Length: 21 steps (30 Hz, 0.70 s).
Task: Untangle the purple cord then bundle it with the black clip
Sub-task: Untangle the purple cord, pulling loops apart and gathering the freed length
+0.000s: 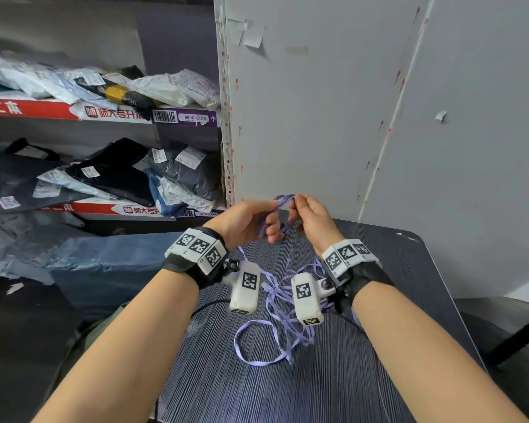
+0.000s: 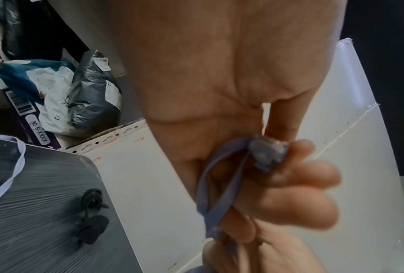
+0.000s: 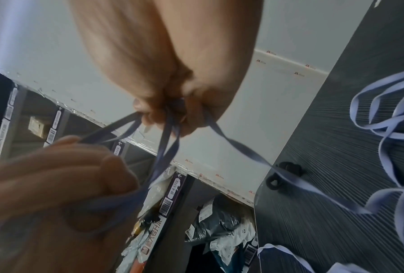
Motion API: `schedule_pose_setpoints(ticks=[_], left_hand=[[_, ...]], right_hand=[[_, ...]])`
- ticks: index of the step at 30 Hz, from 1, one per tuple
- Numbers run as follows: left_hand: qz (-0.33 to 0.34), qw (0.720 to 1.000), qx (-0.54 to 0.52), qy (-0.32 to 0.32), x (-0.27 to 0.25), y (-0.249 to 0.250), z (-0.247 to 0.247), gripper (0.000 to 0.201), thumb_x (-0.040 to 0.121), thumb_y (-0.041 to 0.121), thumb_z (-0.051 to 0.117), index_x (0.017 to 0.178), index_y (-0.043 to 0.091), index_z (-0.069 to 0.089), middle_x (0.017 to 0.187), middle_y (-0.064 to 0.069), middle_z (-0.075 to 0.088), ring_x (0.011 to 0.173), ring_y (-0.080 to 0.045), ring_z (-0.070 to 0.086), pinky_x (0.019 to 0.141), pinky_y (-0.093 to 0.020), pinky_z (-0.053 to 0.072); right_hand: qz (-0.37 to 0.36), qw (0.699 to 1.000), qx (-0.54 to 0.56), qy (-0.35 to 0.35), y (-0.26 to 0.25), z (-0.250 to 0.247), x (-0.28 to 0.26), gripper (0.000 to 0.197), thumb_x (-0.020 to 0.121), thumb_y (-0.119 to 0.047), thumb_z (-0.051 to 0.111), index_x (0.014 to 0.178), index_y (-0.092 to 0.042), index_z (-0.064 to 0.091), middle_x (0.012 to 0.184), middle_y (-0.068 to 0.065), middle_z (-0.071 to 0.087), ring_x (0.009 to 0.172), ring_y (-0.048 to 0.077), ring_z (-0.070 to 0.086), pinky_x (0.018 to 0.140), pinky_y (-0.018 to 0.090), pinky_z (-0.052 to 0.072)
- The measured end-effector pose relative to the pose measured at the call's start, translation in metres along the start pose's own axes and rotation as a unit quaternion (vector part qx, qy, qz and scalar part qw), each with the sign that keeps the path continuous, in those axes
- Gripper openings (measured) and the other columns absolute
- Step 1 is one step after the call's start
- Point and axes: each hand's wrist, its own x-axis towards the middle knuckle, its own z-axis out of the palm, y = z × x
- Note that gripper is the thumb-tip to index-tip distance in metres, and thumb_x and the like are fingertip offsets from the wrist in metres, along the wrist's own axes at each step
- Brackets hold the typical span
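Observation:
Both hands are raised above the far end of a dark striped table [image 1: 333, 377]. My left hand [image 1: 251, 219] has its fingers curled round several gathered strands of the flat purple cord [image 1: 284, 199]. My right hand [image 1: 307, 216] pinches the cord's top loop close beside it. The rest of the purple cord [image 1: 275, 325] hangs down and lies in tangled loops on the table between my wrists. The black clip [image 2: 91, 214] lies on the table near its far corner, seen as black clip [image 3: 283, 172] in the right wrist view, with a cord strand crossing over it.
A pale grey panel [image 1: 348, 102] stands just behind the table. To the left, shelves [image 1: 104, 114] hold bagged parcels. A large grey-blue bag [image 1: 104, 264] lies on the floor at the table's left. A black bar [image 1: 519, 340] slants at the right.

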Motion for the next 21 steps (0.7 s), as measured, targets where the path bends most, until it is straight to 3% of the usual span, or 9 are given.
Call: schedule_pose_setpoints(ticks=[2, 5, 9, 12, 17, 21], left_hand=[[0.002, 1.0, 0.003, 0.006, 0.0, 0.0, 0.0, 0.04, 0.097, 0.015, 0.026, 0.057, 0.015, 0.032, 0.048, -0.003, 0.04, 0.044, -0.017, 0.043, 0.067, -0.027, 0.045], [0.016, 0.998, -0.002, 0.054, 0.002, -0.001, -0.002, 0.047, 0.092, 0.018, 0.028, 0.045, 0.022, 0.029, 0.043, 0.005, 0.026, 0.038, -0.011, 0.024, 0.054, -0.024, 0.038], [0.049, 0.993, 0.008, 0.107, 0.005, -0.003, -0.002, 0.047, 0.099, 0.029, 0.039, 0.054, 0.018, 0.034, 0.042, 0.008, 0.021, 0.036, -0.009, 0.018, 0.042, -0.019, 0.033], [0.061, 0.995, 0.011, 0.083, 0.004, -0.002, 0.001, 0.043, 0.102, 0.033, 0.033, 0.066, 0.013, 0.044, 0.043, 0.01, 0.023, 0.036, -0.006, 0.02, 0.041, -0.018, 0.035], [0.061, 0.998, 0.017, 0.02, 0.0, -0.003, 0.009, 0.039, 0.103, 0.03, 0.029, 0.069, 0.014, 0.041, 0.047, 0.011, 0.027, 0.039, -0.004, 0.026, 0.05, -0.017, 0.043], [0.061, 0.998, -0.003, -0.01, -0.003, -0.003, 0.008, 0.034, 0.103, 0.024, 0.027, 0.076, 0.012, 0.044, 0.054, 0.007, 0.039, 0.041, -0.004, 0.033, 0.053, -0.018, 0.045]], right_hand=[[-0.006, 1.0, -0.005, 0.007, 0.0, 0.002, 0.0, 0.03, 0.101, -0.028, 0.036, 0.074, -0.021, 0.049, 0.063, -0.006, 0.045, 0.052, 0.002, 0.041, 0.05, 0.017, 0.032], [0.025, 0.999, 0.04, -0.01, -0.003, 0.004, -0.002, 0.029, 0.101, -0.026, 0.037, 0.075, -0.019, 0.049, 0.06, -0.006, 0.041, 0.053, 0.005, 0.038, 0.043, 0.013, 0.029], [0.067, 0.985, 0.148, -0.053, -0.008, 0.001, -0.004, 0.034, 0.1, -0.023, 0.035, 0.068, -0.016, 0.045, 0.047, -0.007, 0.037, 0.045, 0.007, 0.03, 0.036, 0.015, 0.015], [0.08, 0.975, 0.204, -0.045, -0.013, -0.001, -0.006, 0.036, 0.097, -0.023, 0.036, 0.061, -0.016, 0.04, 0.041, -0.007, 0.037, 0.046, 0.009, 0.03, 0.039, 0.02, 0.013], [0.103, 0.967, 0.234, 0.003, -0.009, -0.004, -0.004, 0.035, 0.095, -0.031, 0.045, 0.062, -0.018, 0.044, 0.041, -0.01, 0.039, 0.041, 0.005, 0.04, 0.042, 0.022, 0.014], [0.106, 0.969, 0.222, -0.003, -0.009, -0.004, -0.006, 0.037, 0.095, -0.033, 0.045, 0.06, -0.019, 0.044, 0.043, -0.009, 0.041, 0.047, 0.007, 0.041, 0.048, 0.024, 0.019]])
